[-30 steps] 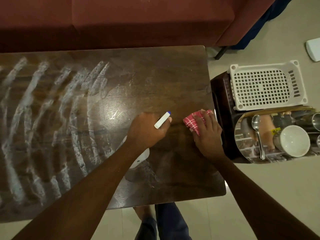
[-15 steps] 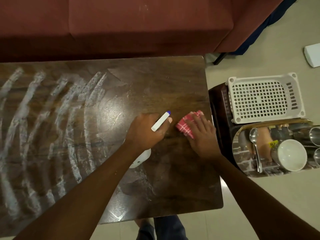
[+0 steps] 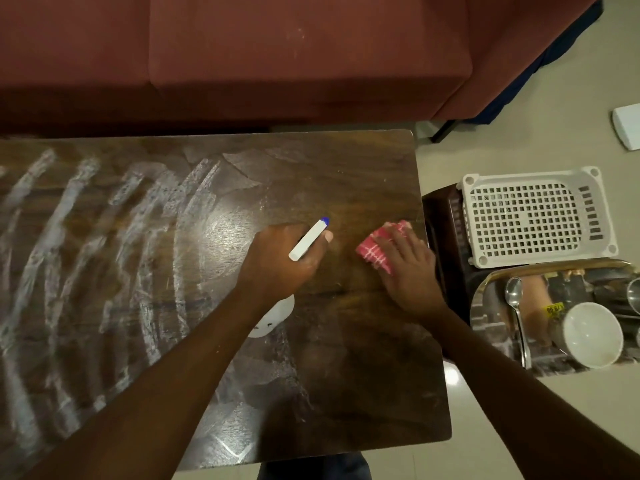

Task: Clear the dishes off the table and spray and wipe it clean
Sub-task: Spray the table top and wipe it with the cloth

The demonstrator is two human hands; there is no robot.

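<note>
A dark wooden table fills the view, with white foamy wipe streaks across its left half. My left hand grips a white spray bottle with a blue nozzle tip pointing to the upper right; the bottle's white body shows below my wrist. My right hand presses a folded red-and-white checked cloth flat onto the table near its right edge.
A maroon sofa runs along the table's far side. Right of the table a dark stool carries a white perforated plastic basket. A shiny steel tray holds a spoon, a white bowl and steel cups.
My right hand has slid the cloth a little to the left, away from the table's right edge. The left hand keeps the bottle in the same spot. The view shifted downward.
</note>
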